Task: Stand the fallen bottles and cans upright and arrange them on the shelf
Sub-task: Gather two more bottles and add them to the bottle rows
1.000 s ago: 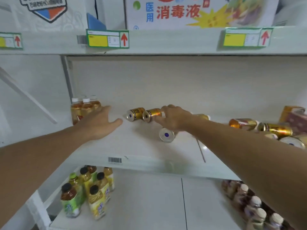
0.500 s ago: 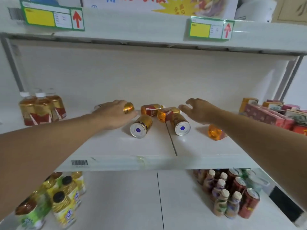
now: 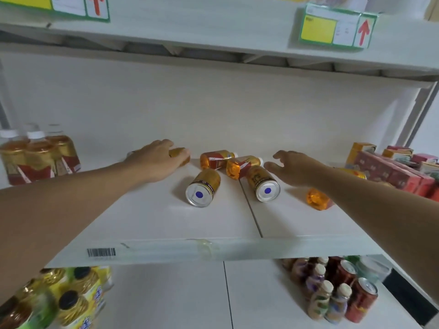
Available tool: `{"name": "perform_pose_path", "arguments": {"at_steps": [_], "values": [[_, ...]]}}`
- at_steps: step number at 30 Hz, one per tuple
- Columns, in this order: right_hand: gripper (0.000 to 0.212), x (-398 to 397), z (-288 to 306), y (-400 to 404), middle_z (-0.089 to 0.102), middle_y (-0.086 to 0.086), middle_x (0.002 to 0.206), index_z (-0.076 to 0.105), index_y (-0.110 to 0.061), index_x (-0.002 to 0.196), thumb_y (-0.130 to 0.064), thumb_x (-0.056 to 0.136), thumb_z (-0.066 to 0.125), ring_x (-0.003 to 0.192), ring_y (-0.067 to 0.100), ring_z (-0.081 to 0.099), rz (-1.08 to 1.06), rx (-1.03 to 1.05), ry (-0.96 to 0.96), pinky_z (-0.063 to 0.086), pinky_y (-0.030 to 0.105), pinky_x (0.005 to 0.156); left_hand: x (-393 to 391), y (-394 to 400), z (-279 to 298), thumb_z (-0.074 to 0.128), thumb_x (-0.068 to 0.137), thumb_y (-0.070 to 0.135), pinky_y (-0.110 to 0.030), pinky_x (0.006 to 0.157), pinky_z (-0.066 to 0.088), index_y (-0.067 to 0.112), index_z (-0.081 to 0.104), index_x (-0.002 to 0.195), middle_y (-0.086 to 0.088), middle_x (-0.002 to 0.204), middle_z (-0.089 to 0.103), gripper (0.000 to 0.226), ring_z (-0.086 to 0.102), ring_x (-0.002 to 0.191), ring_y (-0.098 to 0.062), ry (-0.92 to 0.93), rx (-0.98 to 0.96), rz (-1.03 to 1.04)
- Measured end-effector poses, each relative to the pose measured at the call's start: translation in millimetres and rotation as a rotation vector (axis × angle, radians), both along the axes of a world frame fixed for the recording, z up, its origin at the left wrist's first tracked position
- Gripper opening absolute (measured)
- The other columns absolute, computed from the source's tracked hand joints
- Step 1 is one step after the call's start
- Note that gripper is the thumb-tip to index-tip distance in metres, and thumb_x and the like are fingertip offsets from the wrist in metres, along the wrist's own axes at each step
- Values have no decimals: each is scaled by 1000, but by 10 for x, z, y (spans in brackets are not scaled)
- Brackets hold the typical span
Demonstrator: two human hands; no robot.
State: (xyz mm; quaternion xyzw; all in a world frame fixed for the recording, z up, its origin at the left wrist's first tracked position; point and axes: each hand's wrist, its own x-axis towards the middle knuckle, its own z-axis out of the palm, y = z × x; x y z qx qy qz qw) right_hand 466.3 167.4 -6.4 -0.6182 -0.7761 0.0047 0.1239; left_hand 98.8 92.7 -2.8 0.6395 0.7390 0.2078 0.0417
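On the white shelf (image 3: 152,219) two gold cans (image 3: 202,187) (image 3: 262,185) lie on their sides, bases toward me. Behind them lie two amber bottles with red labels (image 3: 215,159) (image 3: 241,165). My left hand (image 3: 155,161) reaches palm down and rests its fingers on another fallen gold can (image 3: 181,153) at the back. My right hand (image 3: 295,167) hovers with spread, loosely curled fingers just right of the nearer can, holding nothing. A further amber bottle (image 3: 317,199) lies partly under my right forearm.
Three upright amber bottles (image 3: 38,155) stand at the shelf's left end; red and orange cartons (image 3: 389,170) fill the right end. An upper shelf with price tags (image 3: 337,27) hangs overhead. The shelf below holds yellow bottles (image 3: 71,302) at left and small bottles and red cans (image 3: 339,295) at right.
My view swung right and nearer to the shelf. The right hand left the cans at centre and moved right; the left hand reached forward onto the back gold can.
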Motion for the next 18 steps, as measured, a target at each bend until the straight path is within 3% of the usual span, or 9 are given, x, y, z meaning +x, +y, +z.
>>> {"name": "perform_pose_path", "arguments": {"at_steps": [3, 11, 14, 16, 18], "values": [[76, -46, 76, 218, 59, 11, 146, 49, -20, 151, -75, 98, 37, 133, 32, 54, 38, -6, -3, 44, 43, 104, -27, 67, 26, 28, 87, 87, -51, 119, 40, 22, 41, 162, -5, 164, 46, 101, 47, 148, -31, -11, 9, 16], [71, -159, 149, 894, 57, 15, 148, 53, -14, 147, -67, 105, 32, 134, 35, 52, 122, -76, 44, 39, 41, 96, 36, 379, 86, 37, 102, 76, -44, 119, 40, 20, 40, 165, -7, 166, 47, 84, 47, 148, -27, 40, 19, 63], [69, -207, 114, 1106, 64, 19, 135, 65, -6, 129, -60, 109, 28, 116, 34, 61, 152, -134, 25, 38, 36, 86, 231, 541, 155, 39, 103, 75, -40, 114, 40, 24, 39, 165, -2, 165, 48, 81, 49, 147, -25, 84, 20, 36], [68, -236, 59, 1201, 67, 17, 123, 69, -6, 118, -59, 109, 28, 89, 25, 63, 156, -173, 20, 44, 35, 72, 379, 651, 191, 40, 103, 74, -40, 114, 40, 27, 36, 166, 1, 166, 48, 79, 49, 147, -23, 123, 2, -5], [65, -265, -1, 1280, 67, 17, 115, 69, -6, 112, -59, 108, 30, 77, 23, 61, 146, -208, 50, 51, 34, 63, 522, 755, 219, 42, 104, 71, -41, 118, 40, 28, 33, 168, 2, 167, 45, 77, 48, 148, -22, 189, -46, -57]]}}
